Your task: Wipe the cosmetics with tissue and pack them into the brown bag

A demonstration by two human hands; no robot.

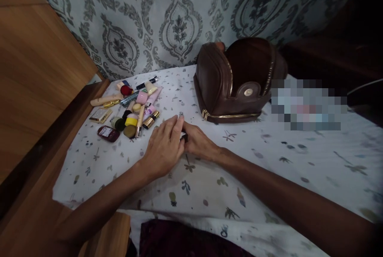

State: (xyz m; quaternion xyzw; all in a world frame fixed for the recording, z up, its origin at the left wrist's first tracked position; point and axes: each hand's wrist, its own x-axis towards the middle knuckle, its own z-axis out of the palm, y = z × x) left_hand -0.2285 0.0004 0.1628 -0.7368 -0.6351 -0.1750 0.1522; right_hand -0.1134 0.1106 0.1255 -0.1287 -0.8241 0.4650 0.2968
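Note:
My left hand and my right hand meet over the middle of the white printed cloth. The left fingers lie close together across the right fingers, and both hands are closed round something small. Only a dark bit of it shows between them, so its kind stays hidden. A small clear tip pokes out just beyond the fingertips. To the left of my hands lies a loose group of cosmetics, with a gold tube nearest. Behind and to the right stands a brown leather cosmetic bag, unzipped with its top gaping.
Among the cosmetics are a dark red container, a yellow-banded jar, a compact and a black pen-like tube. A wooden panel borders the left side. Patterned wallpaper rises behind. A blurred-out patch lies right of the bag.

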